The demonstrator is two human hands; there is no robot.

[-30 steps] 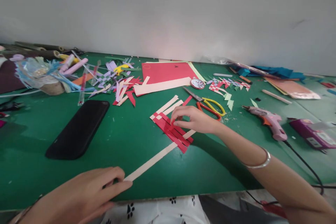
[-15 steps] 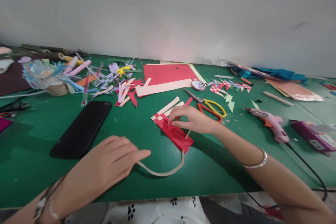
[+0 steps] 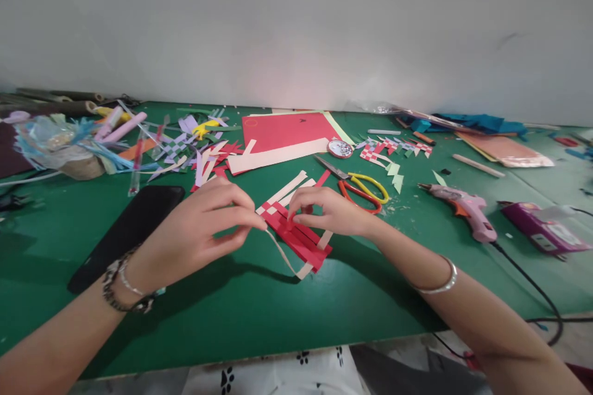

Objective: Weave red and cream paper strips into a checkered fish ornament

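Observation:
Red and cream paper strips, partly woven into a checkered piece [image 3: 301, 245], lie on the green table. My left hand [image 3: 215, 219] is closed on the end of a cream paper strip [image 3: 281, 253], pinched between thumb and fingers. The strip curves down from there to the near edge of the weave. Over the middle of the piece, my right hand [image 3: 327, 210] is closed in a pinch on a lifted red strip [image 3: 290, 222]. Its fingers partly cover the weave. Scissors [image 3: 365, 191] with red and yellow handles rest just beyond my right hand.
A black phone [image 3: 123, 241] lies behind my left forearm. Paper scraps [image 3: 185, 142] and red sheets [image 3: 282, 133] spread along the back, near a small round dish [image 3: 340, 148]. To the right are a pink glue gun [image 3: 467, 210] with a cord and a purple device [image 3: 540, 228].
My left hand has risen and moved away from me toward the weave, drawing the cream strip's free end along. My right hand keeps its pinch on the piece. The view has shifted slightly.

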